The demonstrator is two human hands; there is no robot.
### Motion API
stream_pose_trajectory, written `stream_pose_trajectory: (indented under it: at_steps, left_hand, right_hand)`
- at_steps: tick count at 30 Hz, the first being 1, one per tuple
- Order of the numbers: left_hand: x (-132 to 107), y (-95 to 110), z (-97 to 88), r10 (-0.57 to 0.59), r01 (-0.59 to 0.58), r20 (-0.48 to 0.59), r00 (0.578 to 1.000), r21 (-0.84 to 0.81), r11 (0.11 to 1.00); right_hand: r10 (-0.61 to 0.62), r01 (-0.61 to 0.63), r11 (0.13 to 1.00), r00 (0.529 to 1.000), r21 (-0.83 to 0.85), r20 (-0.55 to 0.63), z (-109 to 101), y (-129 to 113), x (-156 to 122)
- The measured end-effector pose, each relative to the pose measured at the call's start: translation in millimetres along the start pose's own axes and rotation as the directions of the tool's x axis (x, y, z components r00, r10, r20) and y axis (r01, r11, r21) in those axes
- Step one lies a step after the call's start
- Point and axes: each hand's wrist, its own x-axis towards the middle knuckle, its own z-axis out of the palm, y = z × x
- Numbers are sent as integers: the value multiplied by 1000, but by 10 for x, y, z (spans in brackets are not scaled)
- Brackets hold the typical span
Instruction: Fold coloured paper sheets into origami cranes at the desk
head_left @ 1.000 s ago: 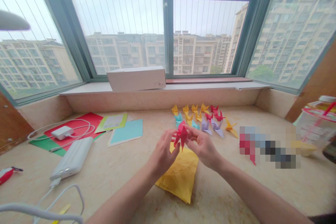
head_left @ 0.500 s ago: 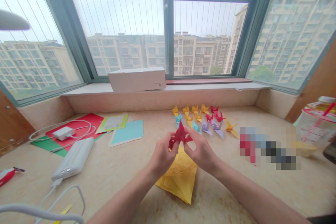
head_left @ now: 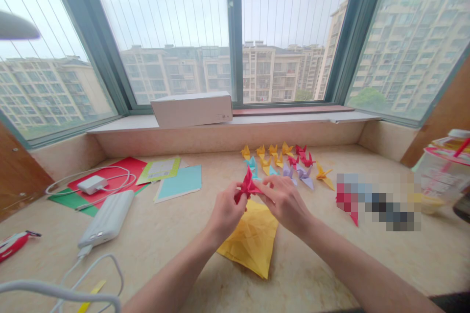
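A red origami crane [head_left: 248, 183] is held up between my two hands, its pointed tip upward. My left hand [head_left: 228, 205] grips its left side with fingers closed round it. On the other side my right hand [head_left: 284, 200] pinches its right point between thumb and fingers. Parts of the crane are hidden behind the fingers. Beneath the hands lies a creased yellow paper [head_left: 253, 242] on the stone counter. Just beyond them stand several finished cranes in rows: yellow [head_left: 265, 164], red [head_left: 306, 159], light blue [head_left: 250, 163] and lilac [head_left: 304, 176].
On the left lie a white power bank [head_left: 106, 217], a charger [head_left: 91, 184] with cables, red paper [head_left: 125, 168] and blue paper [head_left: 179, 183]. A white box [head_left: 193, 108] rests on the sill. A plastic cup [head_left: 442, 176] stands at right, beside a blurred patch.
My right hand has turned over the crane and now pinches its right point. The crane has tilted and shifted slightly left. The camera view has moved a little.
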Motion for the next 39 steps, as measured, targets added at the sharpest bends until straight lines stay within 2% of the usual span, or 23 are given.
stream_pose_trajectory:
  at_steps: [5, 9, 15, 20, 23, 25, 28, 30, 31, 33, 39]
  left_hand:
    - [45, 52, -25, -17, 16, -8, 1000, -124, 992]
    - [61, 66, -33, -28, 28, 2, 1000, -205, 978]
    - [37, 39, -17, -63, 78, 55, 997, -350, 934]
    - [16, 89, -23, -114, 162, 133, 985, -444, 881]
    - [-10, 98, -19, -91, 178, 209, 974, -451, 874]
    - [-23, 63, -9, -32, 117, 215, 976, -400, 909]
    - [-22, -24, 2, 179, -159, 119, 977, -164, 974]
    - [-13, -67, -1, 352, -354, 76, 933, 23, 935]
    - [-10, -76, -6, 409, -413, 66, 910, 86, 907]
    - [-10, -66, -18, 453, -455, 47, 890, 148, 878]
    - [-44, 40, -30, 383, -381, -27, 923, 72, 922]
  right_hand:
    - [-84, 86, 996, 995, 38, -57, -39, -46, 17]
    - [-95, 103, 988, 993, 113, -71, -45, -70, 18]
    - [-175, 169, 949, 985, 264, -3, -84, -82, 12]
    - [-20, 51, 973, 990, 226, -138, -76, -38, 4]
    - [30, 10, 971, 986, 238, -164, -36, -2, 1]
    - [46, -2, 962, 986, 273, -158, -2, 8, -2]
    - [70, -24, 955, 987, 296, -147, 32, -5, -6]
    - [91, -42, 953, 984, 299, -153, 35, -25, -7]
    - [103, -51, 951, 983, 305, -154, 31, -35, -7]
    - [134, -74, 939, 978, 335, -159, 20, -54, -8]
    - [205, -104, 902, 958, 418, -203, -21, -86, -3]
